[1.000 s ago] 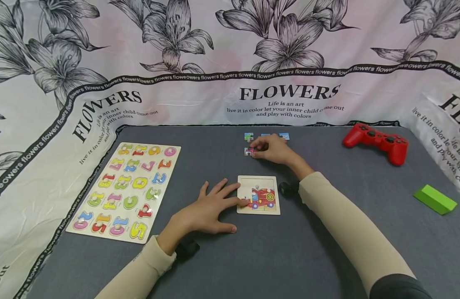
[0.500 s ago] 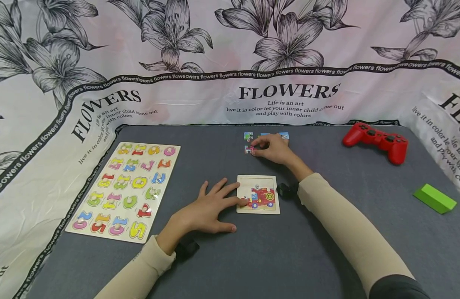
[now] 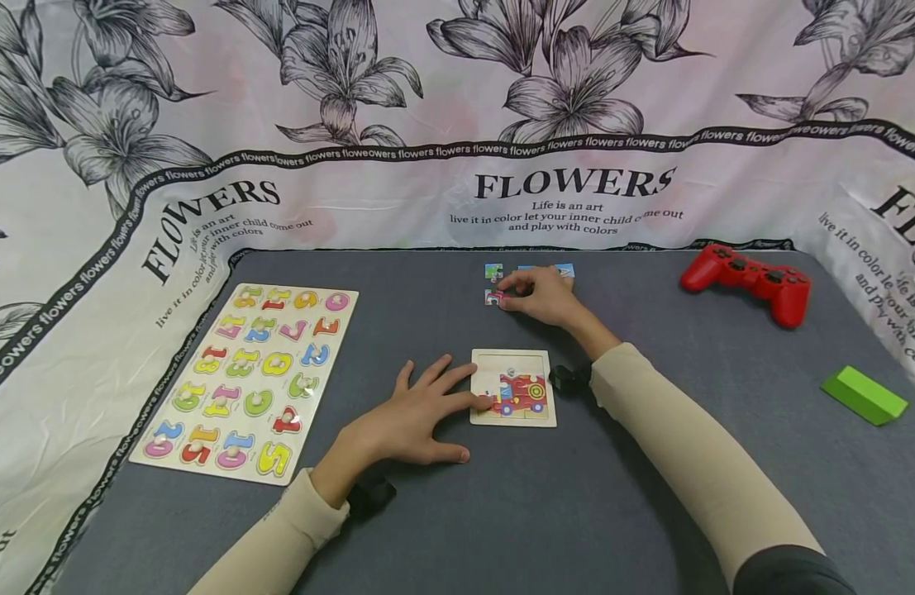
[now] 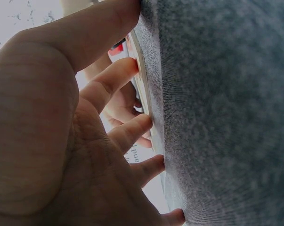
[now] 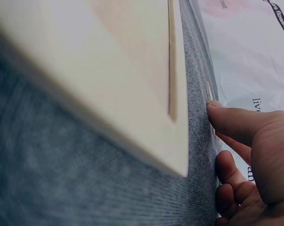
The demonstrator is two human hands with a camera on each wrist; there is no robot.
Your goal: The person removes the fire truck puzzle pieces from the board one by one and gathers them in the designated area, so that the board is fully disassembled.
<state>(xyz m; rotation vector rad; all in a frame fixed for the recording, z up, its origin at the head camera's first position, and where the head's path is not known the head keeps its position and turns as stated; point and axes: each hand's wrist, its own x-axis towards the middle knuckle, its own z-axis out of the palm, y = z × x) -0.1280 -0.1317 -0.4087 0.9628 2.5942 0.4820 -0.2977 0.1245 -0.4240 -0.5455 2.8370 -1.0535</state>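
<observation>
A small wooden puzzle board (image 3: pixel 512 417) lies mid-table, with a red tractor picture partly assembled in its frame. My left hand (image 3: pixel 401 426) is spread flat beside it, index and middle fingertips touching the board's left side. In the left wrist view the fingers (image 4: pixel 125 132) are straight and apart. Farther back, my right hand (image 3: pixel 542 297) pinches a small pink and white puzzle piece (image 3: pixel 492 297) between thumb and index finger, at the tabletop. Just beyond lie a green and blue piece (image 3: pixel 493 270) and a blue piece (image 3: pixel 565 269); another blue one is partly hidden by the hand.
On the left lies a large number puzzle board (image 3: pixel 252 384) with colourful knobbed digits. A red game controller (image 3: pixel 747 283) rests at the back right, and a green block (image 3: pixel 864 397) nearer the right edge. A flower-printed cloth (image 3: pixel 397 198) hangs behind the table.
Between the first frame and the second, my right hand and the pink piece shifted very slightly away from me. Since then both hands have stayed nearly still.
</observation>
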